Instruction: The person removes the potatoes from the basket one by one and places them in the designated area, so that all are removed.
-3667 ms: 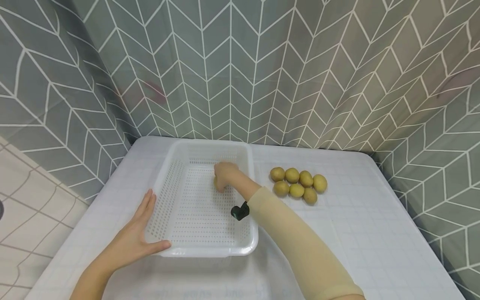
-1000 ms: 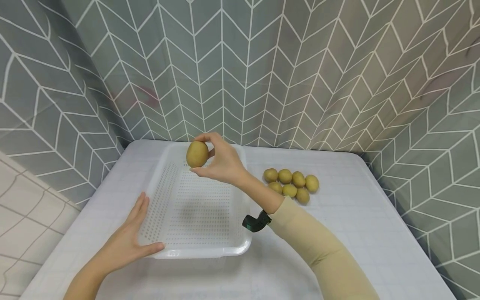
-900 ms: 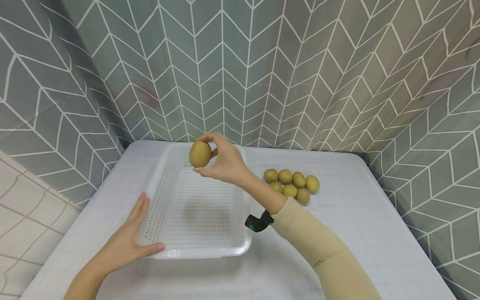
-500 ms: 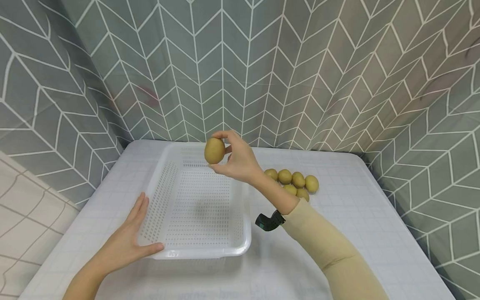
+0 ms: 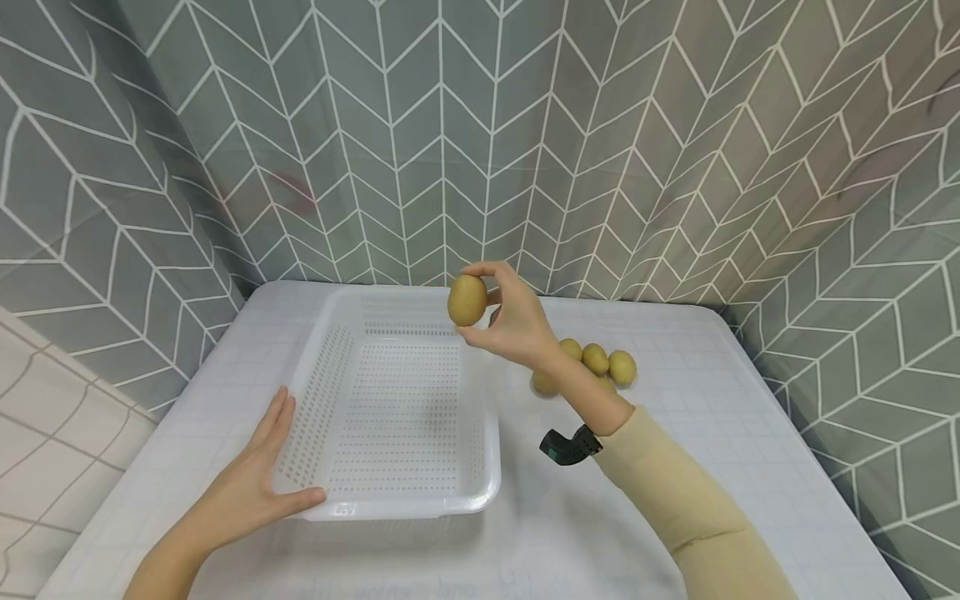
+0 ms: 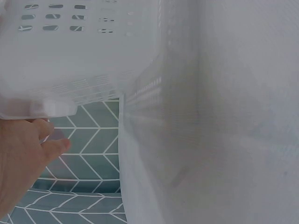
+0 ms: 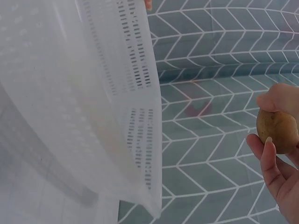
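My right hand (image 5: 517,321) pinches a yellow-brown potato (image 5: 467,301) between thumb and fingers, raised above the far right corner of the white perforated plastic basket (image 5: 405,506). In the right wrist view the potato (image 7: 276,130) shows between the thumb and fingertips of that hand (image 7: 285,182). My left hand (image 5: 251,479) rests against the near left side of the basket, fingers straight along the outer wall and thumb at the front rim. The left wrist view catches this hand (image 6: 21,161) beside the basket's rim (image 6: 60,109).
Several more potatoes (image 5: 622,367) lie in a group on the table right of the basket, partly hidden by my right forearm. A white cloth (image 5: 712,467) covers the table. Grey patterned curtains (image 5: 480,142) hang behind it and on both sides.
My right hand was down inside the basket earliest, on a potato mostly hidden there. It has since lifted that potato and carried it rightward. My left hand stays at the basket.
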A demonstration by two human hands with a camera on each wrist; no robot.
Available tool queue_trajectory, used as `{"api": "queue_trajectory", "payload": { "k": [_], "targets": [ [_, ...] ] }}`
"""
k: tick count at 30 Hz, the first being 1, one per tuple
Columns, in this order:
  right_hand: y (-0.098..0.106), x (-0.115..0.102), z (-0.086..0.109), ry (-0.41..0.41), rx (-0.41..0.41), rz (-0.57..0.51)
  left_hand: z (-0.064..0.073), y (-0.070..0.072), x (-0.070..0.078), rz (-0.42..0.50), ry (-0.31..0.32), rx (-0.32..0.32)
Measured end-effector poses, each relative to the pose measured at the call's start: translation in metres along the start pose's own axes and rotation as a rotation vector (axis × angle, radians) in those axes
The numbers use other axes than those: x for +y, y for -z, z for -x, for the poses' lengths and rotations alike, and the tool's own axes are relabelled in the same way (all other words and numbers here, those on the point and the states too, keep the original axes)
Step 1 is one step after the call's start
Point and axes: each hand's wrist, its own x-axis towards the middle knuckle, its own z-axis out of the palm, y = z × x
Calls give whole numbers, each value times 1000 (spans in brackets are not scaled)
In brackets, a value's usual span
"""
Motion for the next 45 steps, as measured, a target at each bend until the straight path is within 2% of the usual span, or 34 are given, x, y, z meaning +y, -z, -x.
{"api": "queue_trajectory", "payload": {
  "k": [16,27,34,39,41,45],
  "targets": [
    [44,14,23,-57,25,83,0,0,-1,27,-12,6],
    [73,20,42,-183,19,89,0,0,-2,31,-9,10],
    [87,1,55,-194,25,75,-1,-1,-2,27,2,-4],
    [94,22,64,-202,27,103,0,-1,-2,3,3,-7],
    [96,36,68,-187,29,99,0,-1,-2,1,-1,-1],
    [101,45,73,-141,32,82,-1,0,-2,5,-11,9]
  ]
}}
